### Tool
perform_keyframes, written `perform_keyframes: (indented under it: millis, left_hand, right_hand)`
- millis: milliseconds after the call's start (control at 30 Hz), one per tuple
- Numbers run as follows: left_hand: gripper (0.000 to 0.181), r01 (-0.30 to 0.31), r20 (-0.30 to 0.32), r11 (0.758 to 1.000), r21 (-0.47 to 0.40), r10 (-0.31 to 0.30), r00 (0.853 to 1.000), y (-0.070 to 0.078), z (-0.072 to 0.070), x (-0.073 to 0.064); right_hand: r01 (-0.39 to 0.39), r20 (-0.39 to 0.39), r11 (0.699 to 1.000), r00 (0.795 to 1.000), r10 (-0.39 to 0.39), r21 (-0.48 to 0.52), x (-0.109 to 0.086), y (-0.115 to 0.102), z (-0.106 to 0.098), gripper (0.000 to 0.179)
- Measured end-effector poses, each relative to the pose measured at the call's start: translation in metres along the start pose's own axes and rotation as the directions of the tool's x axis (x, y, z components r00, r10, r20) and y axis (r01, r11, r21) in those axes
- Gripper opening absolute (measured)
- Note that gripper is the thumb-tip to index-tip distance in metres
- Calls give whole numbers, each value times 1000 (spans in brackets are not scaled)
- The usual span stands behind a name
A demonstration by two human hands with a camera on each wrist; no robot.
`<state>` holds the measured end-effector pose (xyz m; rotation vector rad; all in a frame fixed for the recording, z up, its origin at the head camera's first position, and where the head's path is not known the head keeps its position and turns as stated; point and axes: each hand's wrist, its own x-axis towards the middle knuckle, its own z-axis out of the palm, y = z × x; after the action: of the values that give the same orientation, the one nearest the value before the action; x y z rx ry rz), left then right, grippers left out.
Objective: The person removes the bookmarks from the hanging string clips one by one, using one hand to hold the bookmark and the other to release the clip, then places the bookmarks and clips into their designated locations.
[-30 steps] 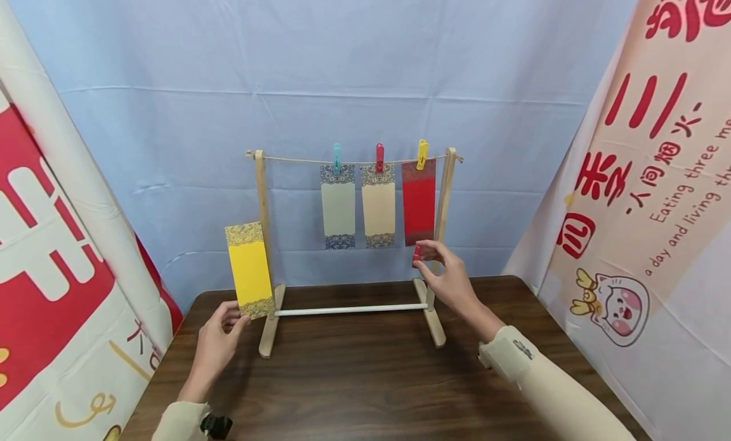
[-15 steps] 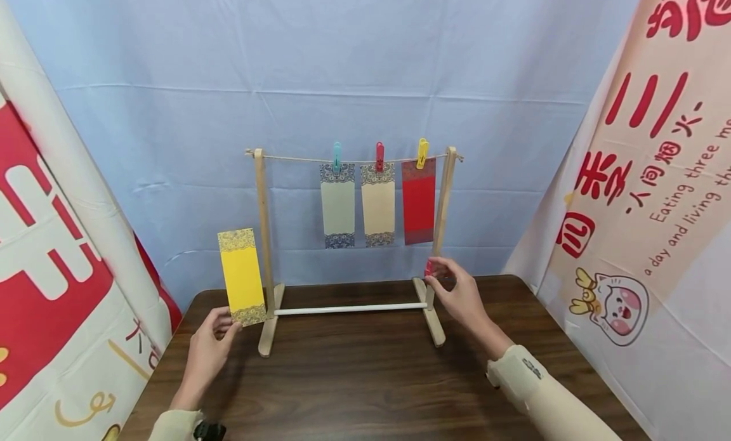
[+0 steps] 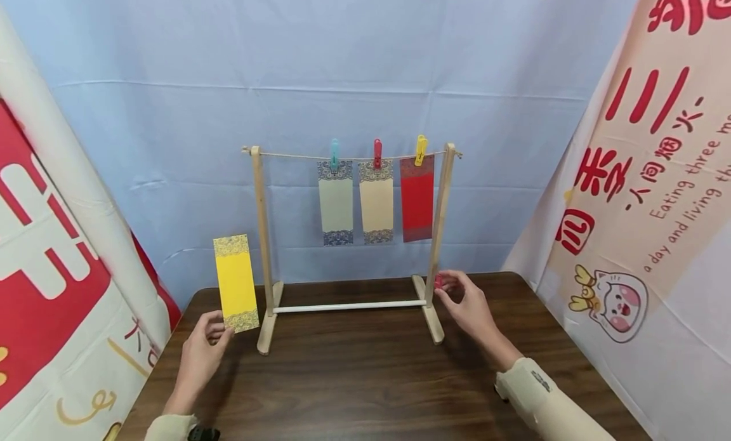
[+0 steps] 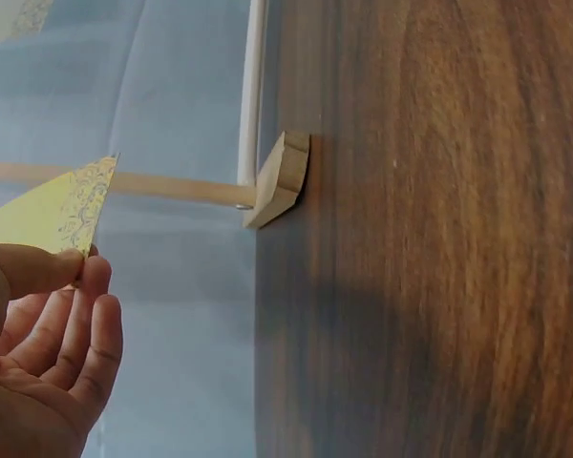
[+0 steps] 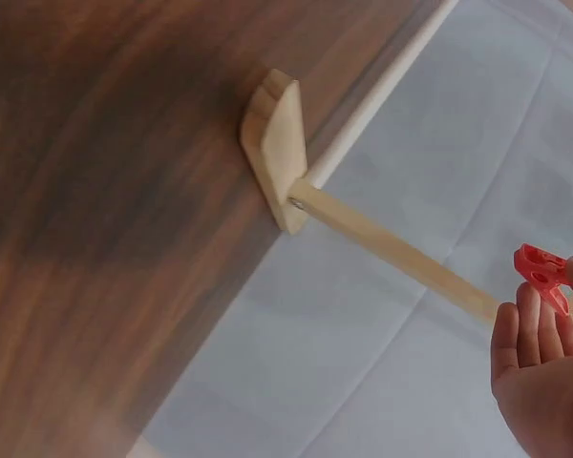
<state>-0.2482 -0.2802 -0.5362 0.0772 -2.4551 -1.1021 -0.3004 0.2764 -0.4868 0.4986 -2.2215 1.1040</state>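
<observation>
My left hand [image 3: 201, 349] pinches the lower corner of a yellow card [image 3: 237, 283] with patterned ends, held upright left of the wooden rack. In the left wrist view, thumb and fingertips grip the card's patterned edge [image 4: 88, 205]. My right hand [image 3: 469, 304] pinches a small red clothespin [image 3: 438, 281] just right of the rack's right post [image 3: 441, 231]; the right wrist view shows the clothespin [image 5: 542, 272] between thumb and fingers. On the rack's string hang a grey-green card [image 3: 336, 203], a beige card [image 3: 377, 203] and a red card [image 3: 417, 203].
A blue clothespin [image 3: 334, 153], another red clothespin [image 3: 377, 153] and a yellow clothespin [image 3: 421, 150] grip the hanging cards. The rack's left post [image 3: 262, 231] and white crossbar [image 3: 351, 307] stand on the dark wooden table [image 3: 365, 377]. Cloth hangs behind and at both sides.
My left hand has carried the yellow card left and down, away from the left post. My right hand has moved right and down with the red clothespin.
</observation>
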Motion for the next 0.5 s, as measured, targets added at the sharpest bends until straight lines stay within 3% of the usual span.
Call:
perform_keyframes:
  millis: [500]
  left_hand:
    - [48,107,142,994,16,-108,984,-10,-5,-4]
  right_hand:
    - [-102,33,991,994,105,-81,-22,23,-10,39]
